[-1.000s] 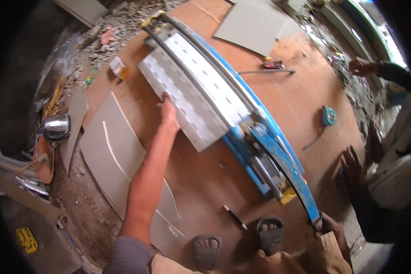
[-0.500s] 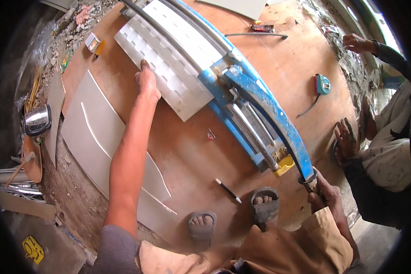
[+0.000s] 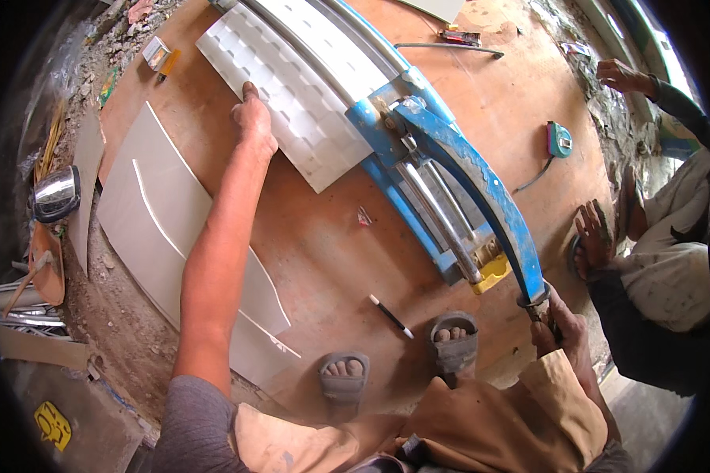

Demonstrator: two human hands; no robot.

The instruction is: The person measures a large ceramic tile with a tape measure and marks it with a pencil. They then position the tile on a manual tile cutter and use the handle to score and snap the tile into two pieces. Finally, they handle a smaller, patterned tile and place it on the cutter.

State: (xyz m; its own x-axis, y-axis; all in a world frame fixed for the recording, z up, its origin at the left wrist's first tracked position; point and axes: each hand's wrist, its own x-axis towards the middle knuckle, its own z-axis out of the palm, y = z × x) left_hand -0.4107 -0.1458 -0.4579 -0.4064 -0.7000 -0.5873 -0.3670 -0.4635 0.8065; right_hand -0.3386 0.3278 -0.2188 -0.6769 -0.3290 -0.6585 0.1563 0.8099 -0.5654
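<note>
A blue manual tile cutter (image 3: 469, 169) with a curved lever and metal rails lies slantwise across the board. Under its rails is a white tile (image 3: 292, 130) with a raised, wavy relief. My left hand (image 3: 254, 126) grips the tile's left edge, thumb on top; its other fingers are mostly hidden. Close to my body, my right hand (image 3: 566, 327) is wrapped round the dark grip at the lever's lower end. A yellow part (image 3: 493, 273) sits at the cutter's near end.
Cut grey tile pieces (image 3: 154, 189) lie left of my forearm. A marker (image 3: 390, 317) rests near my sandalled feet. At right are a tape measure (image 3: 559, 140) and a crouching person (image 3: 655, 276). A rod (image 3: 450, 47) lies beyond the cutter, rubble (image 3: 83, 118) along the left.
The view has shifted slightly, so most things sit a little higher in it. Both hands keep their holds on the tile and the lever grip.
</note>
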